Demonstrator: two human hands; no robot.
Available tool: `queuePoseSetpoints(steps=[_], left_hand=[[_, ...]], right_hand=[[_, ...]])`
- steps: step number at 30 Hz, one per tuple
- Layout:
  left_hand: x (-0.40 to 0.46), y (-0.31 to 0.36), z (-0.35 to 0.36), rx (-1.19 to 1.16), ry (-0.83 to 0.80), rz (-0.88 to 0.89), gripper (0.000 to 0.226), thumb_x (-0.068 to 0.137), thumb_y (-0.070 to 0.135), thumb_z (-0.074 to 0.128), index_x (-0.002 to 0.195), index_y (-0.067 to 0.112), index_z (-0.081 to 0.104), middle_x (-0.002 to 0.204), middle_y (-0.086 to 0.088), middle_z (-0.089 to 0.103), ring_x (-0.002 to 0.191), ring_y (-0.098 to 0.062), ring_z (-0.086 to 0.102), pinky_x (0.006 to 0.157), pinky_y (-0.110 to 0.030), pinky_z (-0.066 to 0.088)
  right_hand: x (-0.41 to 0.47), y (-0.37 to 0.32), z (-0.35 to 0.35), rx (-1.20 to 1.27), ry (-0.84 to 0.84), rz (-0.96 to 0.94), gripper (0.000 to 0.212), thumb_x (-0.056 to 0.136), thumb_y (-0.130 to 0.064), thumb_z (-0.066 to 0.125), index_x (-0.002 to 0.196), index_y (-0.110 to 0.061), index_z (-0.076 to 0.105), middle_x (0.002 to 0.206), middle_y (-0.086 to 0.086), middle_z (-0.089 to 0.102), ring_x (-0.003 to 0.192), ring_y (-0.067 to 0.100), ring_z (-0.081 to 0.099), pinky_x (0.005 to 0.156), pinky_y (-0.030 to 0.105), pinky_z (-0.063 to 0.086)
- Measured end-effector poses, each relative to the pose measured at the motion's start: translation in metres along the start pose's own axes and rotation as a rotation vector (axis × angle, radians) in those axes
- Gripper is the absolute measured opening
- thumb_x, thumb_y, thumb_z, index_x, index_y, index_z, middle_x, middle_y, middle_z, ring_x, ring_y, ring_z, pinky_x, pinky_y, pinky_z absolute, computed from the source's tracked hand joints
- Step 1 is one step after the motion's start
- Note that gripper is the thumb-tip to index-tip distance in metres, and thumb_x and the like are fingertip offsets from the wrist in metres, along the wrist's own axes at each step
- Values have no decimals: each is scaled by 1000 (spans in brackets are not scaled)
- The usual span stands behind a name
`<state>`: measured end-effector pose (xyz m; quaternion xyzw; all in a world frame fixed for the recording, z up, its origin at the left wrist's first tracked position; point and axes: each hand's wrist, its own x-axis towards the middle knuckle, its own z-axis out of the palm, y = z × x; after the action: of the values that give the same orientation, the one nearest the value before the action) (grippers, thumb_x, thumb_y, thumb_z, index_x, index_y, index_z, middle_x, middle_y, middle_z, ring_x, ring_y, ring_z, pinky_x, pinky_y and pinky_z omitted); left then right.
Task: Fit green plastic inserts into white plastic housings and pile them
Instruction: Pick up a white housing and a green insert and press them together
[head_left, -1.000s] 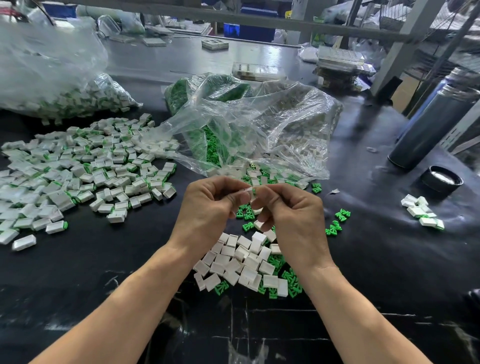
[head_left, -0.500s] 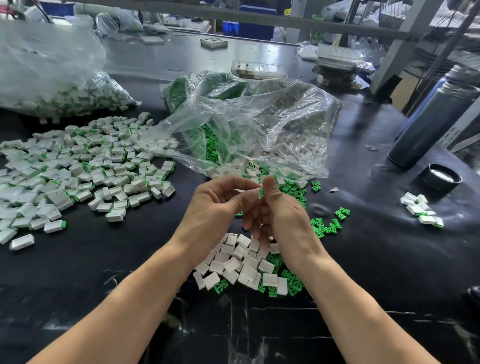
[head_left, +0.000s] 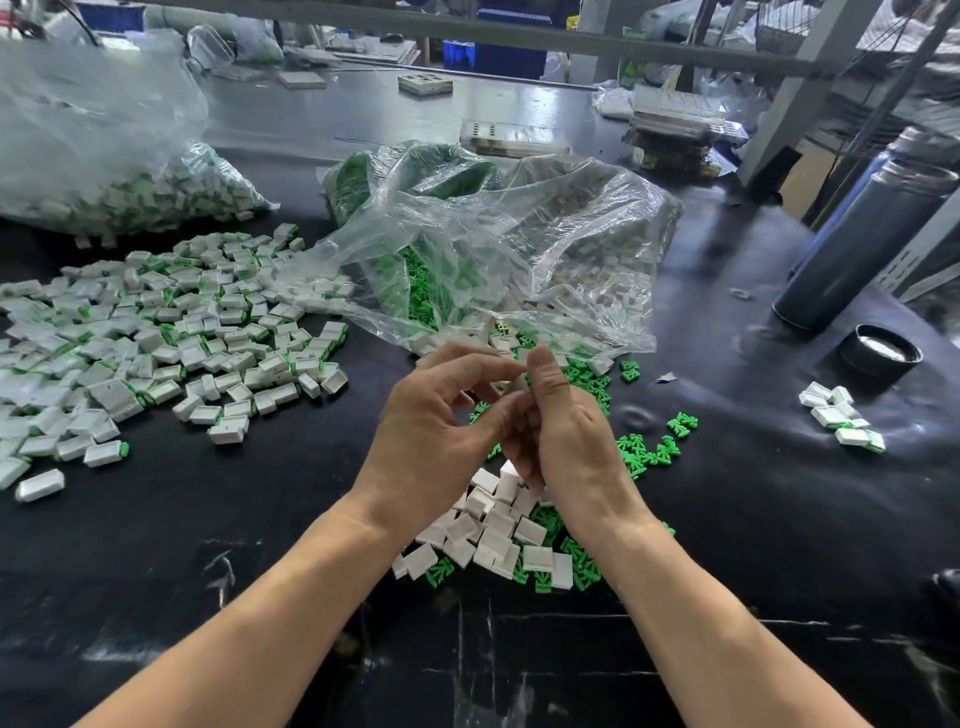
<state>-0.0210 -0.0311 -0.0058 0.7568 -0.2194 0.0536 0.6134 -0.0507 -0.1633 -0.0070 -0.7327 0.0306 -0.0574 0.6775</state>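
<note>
At the far left a clear bag (head_left: 104, 171) bulges with finished white-and-green pieces on the black table (head_left: 208, 519). In front of it spreads a wide pile (head_left: 171, 343) of assembled housings, each showing a green edge, reaching almost to the middle of the table; a few lie loose at its near edge.

In the centre sits a second, crumpled clear bag (head_left: 519, 249) holding green inserts and white housings, its mouth spilling toward the person. Just in front of that mouth the two hands meet above the table. The left hand (head_left: 436, 431) has its thumb and forefinger curled in toward the right hand (head_left: 566, 436), whose thumb stands upright. Between the fingertips of both hands a small white housing (head_left: 521, 383) is pinched, with a sliver of green at its edge; how far the insert is seated cannot be told.

Below the hands lies a small heap of empty housings (head_left: 493, 535) mixed with loose inserts (head_left: 582, 564). More inserts (head_left: 649, 452) are scattered just right of the right hand.

Further right, well apart, a little cluster of finished pieces (head_left: 841, 421) rests on the table. Behind it stand a black cap (head_left: 880, 353) and a tall dark flask (head_left: 862, 244), which looks tilted in the wide-angle view.
</note>
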Motion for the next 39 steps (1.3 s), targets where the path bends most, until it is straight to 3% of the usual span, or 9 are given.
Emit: queuePoseSetpoints(steps=[4, 6, 8, 9, 11, 16, 27, 34, 39], left_hand=[[0, 4, 2, 74, 11, 47, 18, 89, 10, 79, 107, 14, 79, 105, 5, 68, 91, -14, 67, 82, -22, 54], [-1, 3, 3, 88, 13, 55, 19, 89, 11, 79, 107, 12, 79, 104, 4, 69, 92, -13, 67, 83, -23, 55], [-1, 5, 3, 83, 7, 45, 19, 89, 12, 79, 107, 12, 79, 105, 4, 69, 90, -13, 67, 82, -25, 57], [-2, 5, 4, 78, 3, 38, 19, 89, 14, 78, 107, 13, 79, 105, 4, 69, 89, -13, 67, 80, -26, 57], [-1, 6, 4, 70, 4, 21, 18, 89, 16, 78, 107, 15, 79, 104, 5, 69, 88, -13, 68, 78, -30, 59], [-3, 7, 8, 29, 44, -8, 13, 87, 17, 80, 100, 18, 81, 94, 5, 68, 80, -17, 68, 69, -40, 61], [-4, 9, 8, -12, 55, 2, 14, 86, 11, 80, 99, 14, 82, 88, 0, 68, 77, -16, 68, 69, -23, 57], [-3, 10, 9, -22, 44, -2, 14, 87, 10, 80, 100, 13, 82, 89, -2, 69, 79, -21, 69, 74, -39, 61], [-3, 9, 8, -27, 35, 6, 15, 88, 10, 79, 102, 13, 82, 91, -2, 69, 80, -19, 69, 75, -38, 61]], right_hand=[[1, 4, 2, 11, 41, -9, 72, 106, -64, 29, 58, -32, 72, 47, -10, 54, 41, -1, 48, 40, 13, 35], [3, 7, 3, 34, 49, 6, 67, 108, -61, 29, 72, -35, 79, 54, -11, 64, 50, 0, 62, 47, 14, 48], [7, 11, 4, -23, 72, 18, 65, 100, -71, 28, 89, -32, 79, 78, 3, 77, 76, 18, 76, 72, 41, 63], [8, 11, 5, -40, 81, 22, 67, 94, -74, 27, 93, -30, 78, 88, 9, 78, 88, 27, 76, 85, 54, 60], [9, 11, 7, -69, 113, 40, 74, 92, -74, 26, 94, -22, 78, 95, 9, 78, 98, 29, 74, 95, 57, 55], [8, 12, 8, -123, 195, 38, 70, 94, -65, 24, 74, -17, 70, 89, 9, 78, 92, 25, 74, 90, 52, 58], [6, 8, 8, -164, 195, 34, 75, 96, -58, 22, 93, -7, 76, 92, 10, 78, 94, 27, 75, 89, 51, 59], [7, 8, 6, -171, 192, 32, 77, 95, -57, 21, 107, -4, 76, 97, 11, 78, 98, 27, 74, 92, 51, 58], [7, 10, 5, -156, 192, 34, 76, 96, -58, 23, 95, -1, 75, 93, 13, 78, 95, 29, 74, 89, 53, 58]])
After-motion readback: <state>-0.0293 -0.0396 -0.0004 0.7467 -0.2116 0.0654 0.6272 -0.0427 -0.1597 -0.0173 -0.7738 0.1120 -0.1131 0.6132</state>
